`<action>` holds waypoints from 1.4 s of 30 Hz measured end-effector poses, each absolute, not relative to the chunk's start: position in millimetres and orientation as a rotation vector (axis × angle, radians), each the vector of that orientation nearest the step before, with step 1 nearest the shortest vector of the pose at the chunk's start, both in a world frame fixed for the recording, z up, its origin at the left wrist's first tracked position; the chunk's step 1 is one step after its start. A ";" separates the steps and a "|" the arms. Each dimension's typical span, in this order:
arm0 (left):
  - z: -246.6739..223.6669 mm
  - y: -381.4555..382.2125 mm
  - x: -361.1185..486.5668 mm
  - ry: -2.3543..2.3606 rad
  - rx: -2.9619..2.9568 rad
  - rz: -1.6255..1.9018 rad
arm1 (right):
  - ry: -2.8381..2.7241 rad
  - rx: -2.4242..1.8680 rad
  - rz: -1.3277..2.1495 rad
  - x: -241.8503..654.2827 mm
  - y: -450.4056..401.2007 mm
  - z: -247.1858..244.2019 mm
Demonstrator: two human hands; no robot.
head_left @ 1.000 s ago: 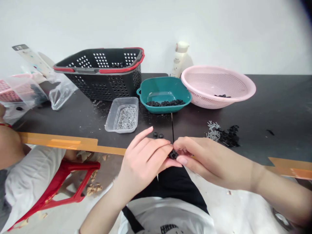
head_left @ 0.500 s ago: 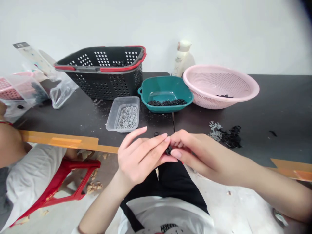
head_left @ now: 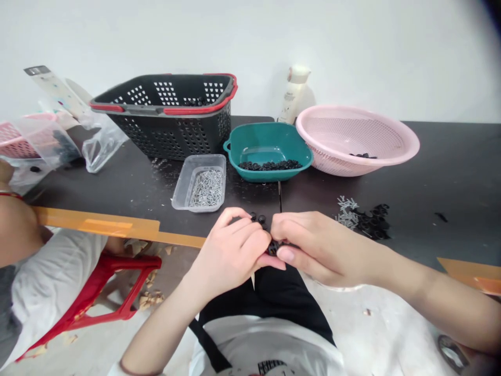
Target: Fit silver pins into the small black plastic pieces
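Observation:
Between my two hands, at the table's front edge, is a small black plastic part (head_left: pixel 273 247), mostly covered by fingers. My left hand (head_left: pixel 237 248) is closed around its left side, with the thumb beneath. From the right, my right hand (head_left: pixel 317 245) pinches at the same part with thumb and curled forefinger. Small round black pieces (head_left: pixel 261 219) lie on the table just beyond my left fingers. To the right of my right hand are a heap of black plastic parts (head_left: pixel 373 222) and a little pile of metal pins (head_left: pixel 347 211).
A clear tub (head_left: pixel 178 196) of metal pins, a teal basin (head_left: pixel 270 134) with black rings, a pink colander (head_left: pixel 352 117) and a black basket (head_left: pixel 168 128) stand behind my hands. A bottle (head_left: pixel 293 96) is by the wall. A person (head_left: pixel 19 230) sits at left.
My left fingers, stretched out before, have curled in over the black part. My right hand stays at it. Another round black piece shows on the table beyond my fingers.

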State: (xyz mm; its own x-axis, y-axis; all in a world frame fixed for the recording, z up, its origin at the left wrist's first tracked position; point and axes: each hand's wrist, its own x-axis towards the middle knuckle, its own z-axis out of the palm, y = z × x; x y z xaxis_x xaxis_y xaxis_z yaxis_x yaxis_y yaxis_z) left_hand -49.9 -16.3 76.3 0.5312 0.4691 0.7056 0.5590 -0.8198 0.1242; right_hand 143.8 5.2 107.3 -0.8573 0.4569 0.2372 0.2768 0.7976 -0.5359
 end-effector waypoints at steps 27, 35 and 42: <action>63.9 -41.9 -15.6 -1.274 -2.617 -1.790 | -2.106 -0.183 -0.148 127.6 21.7 68.2; 57.6 -32.9 -11.2 -1.209 -2.303 -1.651 | -1.983 -0.517 0.369 114.8 -12.1 61.9; 65.3 -31.8 -18.0 -1.163 -2.377 -1.486 | -1.986 -0.542 0.494 121.5 -21.5 66.2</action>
State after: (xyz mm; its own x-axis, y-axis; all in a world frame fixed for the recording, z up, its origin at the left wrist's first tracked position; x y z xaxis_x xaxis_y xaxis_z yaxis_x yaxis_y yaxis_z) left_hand -18.0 -31.8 65.3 0.2288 0.5467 0.8055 0.6505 -0.7014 0.2913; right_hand 121.5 -21.5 66.2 -0.4195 0.5646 0.7108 0.1655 0.8175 -0.5516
